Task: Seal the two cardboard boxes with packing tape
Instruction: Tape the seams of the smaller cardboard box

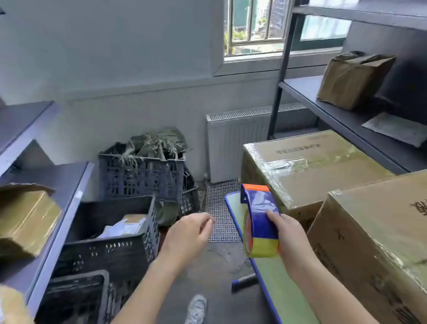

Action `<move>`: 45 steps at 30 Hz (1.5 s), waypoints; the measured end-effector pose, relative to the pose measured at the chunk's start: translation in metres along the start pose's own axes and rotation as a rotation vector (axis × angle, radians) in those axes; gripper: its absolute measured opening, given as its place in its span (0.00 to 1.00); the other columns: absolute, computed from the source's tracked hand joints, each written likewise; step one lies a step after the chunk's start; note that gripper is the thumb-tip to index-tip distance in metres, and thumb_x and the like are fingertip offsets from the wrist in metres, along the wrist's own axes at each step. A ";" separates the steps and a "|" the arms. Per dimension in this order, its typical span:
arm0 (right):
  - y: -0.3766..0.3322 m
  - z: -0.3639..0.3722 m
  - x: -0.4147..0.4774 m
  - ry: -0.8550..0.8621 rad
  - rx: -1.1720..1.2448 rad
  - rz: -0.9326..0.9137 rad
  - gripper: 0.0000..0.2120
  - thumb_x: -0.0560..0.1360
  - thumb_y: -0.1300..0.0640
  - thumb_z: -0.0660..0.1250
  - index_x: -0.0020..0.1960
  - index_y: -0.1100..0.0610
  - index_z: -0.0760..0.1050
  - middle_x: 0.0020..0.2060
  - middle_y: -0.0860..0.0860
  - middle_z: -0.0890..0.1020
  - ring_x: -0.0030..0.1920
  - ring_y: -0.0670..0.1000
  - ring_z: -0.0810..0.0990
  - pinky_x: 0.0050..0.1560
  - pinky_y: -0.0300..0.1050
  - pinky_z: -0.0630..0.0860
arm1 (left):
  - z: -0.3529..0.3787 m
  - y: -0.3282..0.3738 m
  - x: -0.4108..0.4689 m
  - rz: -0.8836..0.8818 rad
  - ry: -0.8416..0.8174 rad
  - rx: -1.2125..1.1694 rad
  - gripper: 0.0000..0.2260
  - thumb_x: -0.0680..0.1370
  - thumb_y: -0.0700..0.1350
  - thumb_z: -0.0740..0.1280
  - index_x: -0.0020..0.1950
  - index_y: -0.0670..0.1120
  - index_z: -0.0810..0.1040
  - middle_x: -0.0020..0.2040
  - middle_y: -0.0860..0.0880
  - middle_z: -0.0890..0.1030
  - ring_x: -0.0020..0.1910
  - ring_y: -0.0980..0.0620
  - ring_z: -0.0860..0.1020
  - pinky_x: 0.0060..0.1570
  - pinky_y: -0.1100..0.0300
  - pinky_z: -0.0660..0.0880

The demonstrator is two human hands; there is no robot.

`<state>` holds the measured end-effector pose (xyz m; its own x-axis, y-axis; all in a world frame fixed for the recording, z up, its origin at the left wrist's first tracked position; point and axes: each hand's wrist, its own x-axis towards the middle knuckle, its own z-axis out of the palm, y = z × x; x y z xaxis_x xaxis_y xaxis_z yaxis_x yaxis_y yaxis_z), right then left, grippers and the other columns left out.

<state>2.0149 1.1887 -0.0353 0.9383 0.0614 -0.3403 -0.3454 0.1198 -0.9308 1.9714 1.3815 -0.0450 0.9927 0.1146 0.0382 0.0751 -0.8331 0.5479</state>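
**Operator:** Where are the two boxes?

**Technician:** Both rest on the green tabletop (pixel 274 283). The near box (pixel 386 241) stands at the right. The far box (pixel 310 167) stands just behind it, close to the radiator (pixel 229 147). Clear tape shows on the top of each.

**Operator:** Where is the tape dispenser?

**Technician:** The blue-and-orange tape dispenser (pixel 259 217) is above the tabletop's left edge, near the far box. It touches neither box.

**Operator:** What is the state of the hands?

**Technician:** The right hand (pixel 291 236) grips the tape dispenser, with fingers wrapped over its body and roll. The left hand (pixel 190 234) hangs over the floor (pixel 232 318), fingers loosely curled, holding nothing visible.
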 end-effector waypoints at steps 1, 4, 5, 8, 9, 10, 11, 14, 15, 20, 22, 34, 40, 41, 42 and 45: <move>-0.006 0.002 0.016 0.033 0.012 -0.025 0.11 0.78 0.61 0.61 0.38 0.59 0.75 0.26 0.48 0.80 0.25 0.43 0.76 0.27 0.35 0.69 | 0.002 -0.002 0.027 0.038 -0.015 -0.004 0.10 0.80 0.47 0.60 0.50 0.45 0.80 0.46 0.48 0.82 0.48 0.48 0.78 0.48 0.51 0.74; -0.026 0.008 0.065 0.107 0.079 -0.115 0.11 0.78 0.62 0.59 0.39 0.61 0.76 0.26 0.49 0.80 0.26 0.44 0.77 0.26 0.33 0.70 | 0.008 -0.006 0.106 0.153 -0.084 -0.037 0.10 0.80 0.47 0.60 0.48 0.45 0.80 0.42 0.49 0.82 0.43 0.48 0.79 0.45 0.51 0.75; -0.033 0.010 0.080 0.155 0.091 -0.123 0.11 0.78 0.62 0.59 0.40 0.61 0.76 0.26 0.49 0.81 0.26 0.44 0.77 0.27 0.34 0.71 | 0.009 -0.005 0.133 0.194 -0.114 -0.042 0.10 0.80 0.47 0.60 0.47 0.45 0.79 0.41 0.49 0.82 0.42 0.48 0.78 0.45 0.51 0.75; -0.052 0.013 0.123 0.320 0.089 -0.141 0.11 0.79 0.59 0.60 0.38 0.57 0.75 0.24 0.45 0.80 0.24 0.42 0.76 0.24 0.31 0.69 | 0.008 0.003 0.207 0.338 -0.160 0.014 0.10 0.80 0.48 0.60 0.47 0.46 0.79 0.39 0.50 0.81 0.40 0.50 0.77 0.43 0.52 0.74; -0.058 0.013 0.134 0.364 0.079 -0.153 0.11 0.79 0.58 0.60 0.38 0.57 0.75 0.24 0.45 0.79 0.24 0.41 0.76 0.24 0.30 0.68 | 0.008 0.007 0.229 0.391 -0.177 0.028 0.10 0.80 0.48 0.59 0.48 0.46 0.79 0.40 0.50 0.81 0.41 0.50 0.77 0.44 0.52 0.74; -0.064 0.013 0.144 0.410 0.058 -0.171 0.11 0.79 0.58 0.61 0.39 0.57 0.75 0.24 0.45 0.79 0.24 0.41 0.76 0.24 0.30 0.68 | 0.009 0.012 0.250 0.443 -0.199 0.036 0.10 0.80 0.48 0.59 0.48 0.45 0.79 0.41 0.50 0.81 0.42 0.49 0.78 0.44 0.52 0.74; -0.067 0.012 0.153 0.460 0.024 -0.191 0.11 0.79 0.57 0.61 0.39 0.57 0.75 0.25 0.44 0.79 0.25 0.40 0.76 0.25 0.30 0.68 | 0.010 0.017 0.268 0.492 -0.222 0.045 0.10 0.80 0.47 0.59 0.49 0.45 0.79 0.42 0.49 0.82 0.43 0.48 0.78 0.45 0.51 0.74; -0.070 0.008 0.173 0.639 -0.128 -0.204 0.10 0.77 0.53 0.64 0.39 0.56 0.73 0.32 0.48 0.79 0.33 0.46 0.75 0.29 0.32 0.68 | 0.019 0.031 0.309 0.594 -0.283 0.060 0.10 0.79 0.46 0.60 0.53 0.48 0.79 0.47 0.49 0.82 0.47 0.48 0.79 0.48 0.52 0.75; -0.069 0.006 0.178 0.696 -0.174 -0.183 0.10 0.76 0.51 0.65 0.41 0.57 0.73 0.35 0.50 0.78 0.35 0.48 0.75 0.32 0.33 0.68 | 0.024 0.037 0.319 0.623 -0.300 0.065 0.10 0.79 0.46 0.60 0.55 0.49 0.79 0.48 0.50 0.82 0.48 0.49 0.79 0.49 0.53 0.75; -0.064 -0.007 0.192 0.800 -0.407 -0.100 0.13 0.76 0.57 0.65 0.57 0.60 0.67 0.52 0.56 0.76 0.50 0.56 0.76 0.49 0.47 0.72 | 0.057 0.064 0.348 0.805 -0.393 0.121 0.11 0.79 0.46 0.59 0.56 0.49 0.78 0.52 0.52 0.80 0.50 0.49 0.78 0.47 0.56 0.74; -0.060 -0.011 0.193 0.846 -0.619 -0.058 0.11 0.77 0.55 0.63 0.55 0.60 0.67 0.48 0.55 0.77 0.47 0.58 0.77 0.48 0.52 0.74 | 0.069 0.069 0.352 0.854 -0.441 0.173 0.12 0.80 0.47 0.58 0.59 0.48 0.77 0.57 0.51 0.78 0.53 0.48 0.77 0.50 0.57 0.73; -0.027 -0.008 0.195 0.867 -1.390 -0.059 0.12 0.78 0.46 0.58 0.54 0.53 0.72 0.53 0.48 0.79 0.57 0.52 0.72 0.65 0.46 0.58 | 0.094 0.060 0.347 0.960 -0.518 0.422 0.25 0.77 0.59 0.61 0.70 0.48 0.65 0.72 0.49 0.63 0.72 0.50 0.58 0.67 0.54 0.60; -0.015 -0.002 0.179 0.864 -1.345 0.026 0.36 0.72 0.37 0.63 0.72 0.55 0.59 0.71 0.52 0.62 0.74 0.54 0.52 0.73 0.56 0.43 | 0.098 0.056 0.361 0.881 -0.503 0.407 0.24 0.77 0.61 0.59 0.70 0.53 0.65 0.73 0.50 0.63 0.72 0.48 0.59 0.69 0.49 0.55; -0.012 0.000 0.177 0.834 -1.330 0.053 0.41 0.71 0.35 0.62 0.74 0.56 0.54 0.73 0.52 0.57 0.75 0.53 0.47 0.72 0.59 0.44 | 0.099 0.056 0.365 0.837 -0.501 0.456 0.27 0.76 0.64 0.59 0.72 0.54 0.62 0.75 0.50 0.60 0.73 0.47 0.57 0.70 0.44 0.52; -0.010 0.003 0.175 0.802 -1.305 0.074 0.44 0.70 0.33 0.62 0.75 0.56 0.50 0.75 0.51 0.53 0.75 0.52 0.42 0.71 0.62 0.46 | 0.100 0.056 0.369 0.787 -0.504 0.489 0.31 0.75 0.66 0.58 0.74 0.54 0.59 0.76 0.50 0.58 0.74 0.45 0.54 0.70 0.38 0.49; -0.010 0.007 0.173 0.734 -1.251 0.111 0.55 0.64 0.28 0.63 0.76 0.56 0.40 0.76 0.50 0.43 0.74 0.52 0.33 0.70 0.65 0.52 | 0.102 0.054 0.377 0.701 -0.527 0.500 0.39 0.70 0.72 0.58 0.75 0.55 0.55 0.77 0.50 0.54 0.75 0.44 0.49 0.66 0.29 0.48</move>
<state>2.1804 1.2050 -0.0840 0.8375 -0.5441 -0.0502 -0.5358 -0.7999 -0.2703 2.3595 1.3245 -0.0866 0.7343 -0.6412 -0.2227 -0.6306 -0.7659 0.1259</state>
